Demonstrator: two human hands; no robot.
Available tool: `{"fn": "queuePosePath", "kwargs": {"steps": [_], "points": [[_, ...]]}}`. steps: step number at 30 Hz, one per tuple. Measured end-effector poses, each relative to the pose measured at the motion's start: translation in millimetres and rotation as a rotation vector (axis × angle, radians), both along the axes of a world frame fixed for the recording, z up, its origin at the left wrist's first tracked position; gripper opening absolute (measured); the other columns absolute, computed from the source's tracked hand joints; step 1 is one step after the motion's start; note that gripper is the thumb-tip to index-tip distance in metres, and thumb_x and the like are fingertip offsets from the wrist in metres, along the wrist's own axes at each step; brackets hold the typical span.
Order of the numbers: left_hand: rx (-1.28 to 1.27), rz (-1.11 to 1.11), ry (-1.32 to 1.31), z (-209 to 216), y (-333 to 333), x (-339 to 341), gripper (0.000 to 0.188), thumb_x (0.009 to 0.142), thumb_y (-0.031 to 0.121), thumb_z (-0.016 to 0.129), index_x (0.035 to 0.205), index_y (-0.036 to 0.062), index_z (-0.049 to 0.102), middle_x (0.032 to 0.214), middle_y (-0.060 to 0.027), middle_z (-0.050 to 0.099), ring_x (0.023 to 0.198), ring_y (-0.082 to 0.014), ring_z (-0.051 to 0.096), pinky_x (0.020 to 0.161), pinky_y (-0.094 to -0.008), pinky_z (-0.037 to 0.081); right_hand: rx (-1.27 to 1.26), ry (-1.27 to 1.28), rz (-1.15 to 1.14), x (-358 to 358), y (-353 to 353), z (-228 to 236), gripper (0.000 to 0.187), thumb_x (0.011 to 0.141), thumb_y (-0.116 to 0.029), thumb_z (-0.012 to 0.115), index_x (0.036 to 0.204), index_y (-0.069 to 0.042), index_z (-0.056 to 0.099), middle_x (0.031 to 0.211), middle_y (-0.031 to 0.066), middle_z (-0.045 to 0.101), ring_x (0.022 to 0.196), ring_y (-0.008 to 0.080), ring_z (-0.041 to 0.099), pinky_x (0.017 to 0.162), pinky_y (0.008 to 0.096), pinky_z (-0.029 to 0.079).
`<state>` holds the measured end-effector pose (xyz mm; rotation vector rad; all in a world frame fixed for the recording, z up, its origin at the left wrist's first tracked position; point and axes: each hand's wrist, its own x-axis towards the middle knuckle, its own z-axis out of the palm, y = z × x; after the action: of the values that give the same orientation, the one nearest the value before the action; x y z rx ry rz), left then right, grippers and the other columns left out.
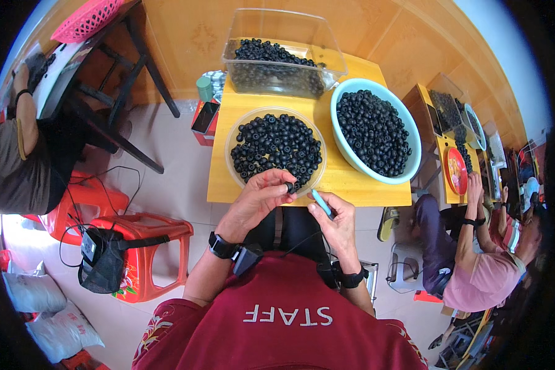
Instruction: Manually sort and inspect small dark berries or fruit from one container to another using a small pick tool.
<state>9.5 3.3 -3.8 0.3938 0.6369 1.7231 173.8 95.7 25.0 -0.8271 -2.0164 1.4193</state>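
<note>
My left hand [260, 200] pinches a small black ring-like piece [289, 187] between thumb and fingertips at the table's near edge. In my right hand [337, 226] is a slim light-blue handled tool [320, 202]; its tip points toward the left hand, and I cannot make out what kind of tip it is. Just beyond both hands lies a round, shallow clear tray [230, 137] of similar black pieces, many with a hole in them. To its right, a pale-blue basin [415, 161] is heaped with more of them.
A clear rectangular bin [334, 57] of black pieces stands at the back of the yellow table [370, 196]. Left are a phone [206, 117] on a red box and red stools [157, 231] with a black bag [102, 262]. Other people sit at tables on both sides.
</note>
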Motion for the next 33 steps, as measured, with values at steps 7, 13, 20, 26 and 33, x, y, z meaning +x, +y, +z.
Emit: {"fn": "queuePosePath", "kwargs": {"steps": [7,13,20,26,33], "points": [[0.046,0.021,-0.038,1.5,-2.6,0.5,0.023,0.081,0.001,0.056,0.105,0.0024,0.055,0.101,-0.0059,0.058,0.082,-0.0153,0.06,0.073,-0.0259,0.048,0.019,-0.022,0.042,-2.3,-4.6,6.6,0.018,0.077,-0.007,0.065,0.092,0.003,0.064,0.076,0.0063,0.063,0.069,0.0089,0.055,0.062,0.0225,0.044],[0.099,0.057,-0.058,0.3,-2.1,2.7,0.02,0.079,-0.002,0.058,0.098,0.0035,0.056,0.095,-0.0045,0.058,0.081,-0.0141,0.06,0.069,-0.023,0.047,0.054,-0.02,0.063,-2.8,-7.0,10.5,0.017,0.077,-0.008,0.066,0.091,0.002,0.064,0.074,0.0057,0.062,0.062,0.0076,0.052,0.054,0.0214,0.042],[0.004,0.071,-0.029,-0.5,-1.8,5.9,0.018,0.08,-0.001,0.061,0.097,0.0032,0.056,0.092,-0.005,0.059,0.079,-0.0134,0.06,0.073,-0.0244,0.049,0.257,-0.003,0.098,-7.5,-7.6,16.2,0.017,0.076,-0.011,0.066,0.089,-0.001,0.065,0.07,0.0086,0.061,0.05,0.0126,0.05,0.046,0.0248,0.037],[0.052,0.041,-0.03,-8.2,0.5,4.7,0.019,0.08,-0.001,0.061,0.097,0.0035,0.054,0.093,-0.0048,0.059,0.077,-0.0131,0.061,0.07,-0.0235,0.051,0.338,-0.05,0.081,-9.7,-9.7,19.3,0.015,0.075,-0.012,0.066,0.087,-0.004,0.066,0.067,0.0086,0.059,0.047,0.0163,0.05,0.044,0.0275,0.037],[0.037,0.002,-0.066,-9.6,1.3,3.8,0.019,0.079,0.0,0.062,0.094,0.0039,0.053,0.092,-0.006,0.059,0.075,-0.0131,0.061,0.068,-0.0219,0.051,0.412,-0.034,0.063,-9.8,-7.6,17.5,0.014,0.075,-0.013,0.067,0.087,-0.005,0.066,0.065,0.0086,0.058,0.048,0.0177,0.051,0.045,0.0286,0.038]]}}
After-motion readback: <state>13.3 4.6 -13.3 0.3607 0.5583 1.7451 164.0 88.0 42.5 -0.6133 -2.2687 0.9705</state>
